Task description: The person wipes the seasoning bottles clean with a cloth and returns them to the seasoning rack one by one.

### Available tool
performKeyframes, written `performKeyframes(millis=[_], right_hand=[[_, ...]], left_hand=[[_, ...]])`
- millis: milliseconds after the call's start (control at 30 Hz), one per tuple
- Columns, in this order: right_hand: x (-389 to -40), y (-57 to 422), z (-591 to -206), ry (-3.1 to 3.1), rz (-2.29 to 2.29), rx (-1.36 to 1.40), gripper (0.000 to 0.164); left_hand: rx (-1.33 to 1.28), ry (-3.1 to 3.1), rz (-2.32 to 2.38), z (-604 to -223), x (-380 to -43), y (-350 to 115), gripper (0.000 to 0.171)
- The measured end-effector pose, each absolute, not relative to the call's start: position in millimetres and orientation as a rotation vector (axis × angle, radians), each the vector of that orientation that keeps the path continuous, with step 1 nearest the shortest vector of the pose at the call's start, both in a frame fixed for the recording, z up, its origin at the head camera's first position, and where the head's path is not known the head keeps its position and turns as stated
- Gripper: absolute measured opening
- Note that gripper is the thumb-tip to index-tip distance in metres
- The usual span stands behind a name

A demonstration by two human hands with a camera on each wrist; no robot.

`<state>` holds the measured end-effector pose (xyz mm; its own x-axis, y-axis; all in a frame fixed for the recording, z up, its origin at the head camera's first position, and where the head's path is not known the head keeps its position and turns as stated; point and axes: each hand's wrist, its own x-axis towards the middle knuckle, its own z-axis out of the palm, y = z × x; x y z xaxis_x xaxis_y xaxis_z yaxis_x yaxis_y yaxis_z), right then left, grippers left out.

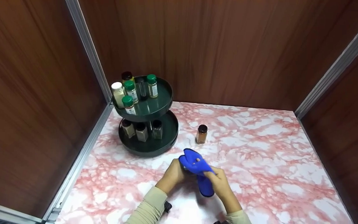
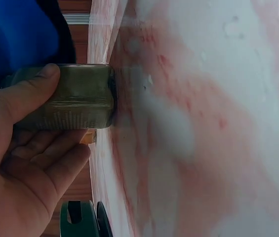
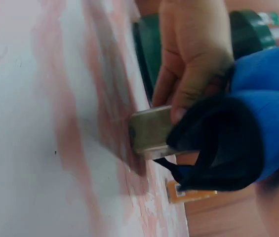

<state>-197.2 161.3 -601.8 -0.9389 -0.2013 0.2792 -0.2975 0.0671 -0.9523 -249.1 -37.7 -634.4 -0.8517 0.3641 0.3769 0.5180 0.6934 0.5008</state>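
Note:
My left hand [image 1: 175, 171] grips a squarish spice jar [image 2: 82, 96] with greenish-brown contents, thumb on one side and fingers on the other. In the left wrist view the jar's base end sits just above the table. My right hand [image 1: 218, 182] pinches a blue cloth [image 1: 196, 165] with dark edging, which is draped over the jar's upper end. One part of the cloth hangs down below the hand. In the right wrist view the folded cloth [image 3: 277, 118] lies against the jar, and its cap is hidden.
A dark green two-tier round rack [image 1: 148, 147] stands at the left, with several spice jars on each tier. A dark-capped jar [image 1: 201, 135] of orange-brown spice stands on the marbled table [image 1: 259, 161]. Wood-grain panels [image 1: 213, 53] enclose the table at the back and sides.

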Motion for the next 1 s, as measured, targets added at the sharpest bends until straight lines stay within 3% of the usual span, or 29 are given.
performKeyframes(millis=[167, 300, 500, 667, 1000], right_hand=[[-195.7, 159.2, -592.4, -2.032, 2.42, -0.007, 0.025], [-204.5, 149.1, -592.2, -1.844, 2.55, -0.213, 0.036], [-219.4, 134.2, -615.6, -1.769, 2.58, -0.405, 0.046], [-203.9, 130.9, -633.2, -1.811, 2.528, -0.541, 0.049], [-196.4, 136.4, -589.7, -1.721, 2.533, -0.499, 0.054]], left_hand=[[-0.516, -2.743, -1.282, -633.9, -249.6, -40.3, 0.026], [-0.523, -2.768, -1.319, -634.5, -250.4, -38.4, 0.032], [-0.52, -2.751, -1.364, -634.6, -249.0, -35.2, 0.039], [-0.488, -2.755, -1.411, -635.0, -248.0, -33.5, 0.043], [-0.512, -2.781, -1.273, -633.8, -248.7, -35.0, 0.042]])
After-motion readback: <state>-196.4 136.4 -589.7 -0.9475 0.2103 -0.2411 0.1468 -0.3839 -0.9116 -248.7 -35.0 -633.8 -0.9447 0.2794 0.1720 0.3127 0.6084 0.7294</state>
